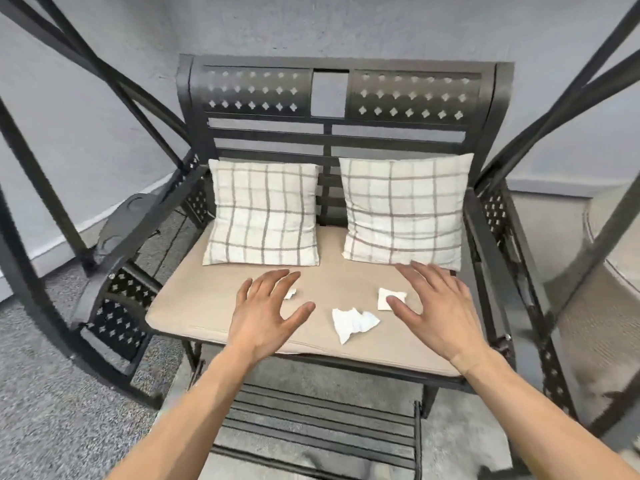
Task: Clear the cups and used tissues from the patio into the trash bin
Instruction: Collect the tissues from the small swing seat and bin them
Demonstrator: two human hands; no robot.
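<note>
Three crumpled white tissues lie on the beige seat cushion [194, 306] of a black metal swing bench. The largest tissue [351, 323] rests between my hands near the front edge. A smaller tissue [386, 296] sits to its right, partly under the thumb of my right hand [433, 313]. A third tissue [291, 293] peeks out from behind the fingers of my left hand [266, 313]. Both hands hover over the cushion, palms down, fingers spread, holding nothing. No cups or trash bin are in view.
Two white plaid pillows [263, 216] [405, 209] lean against the bench backrest [329, 95]. Black swing frame bars [86, 74] cross on both sides. A slatted footrest [318, 420] lies below the seat. A round table edge [609, 271] shows at right.
</note>
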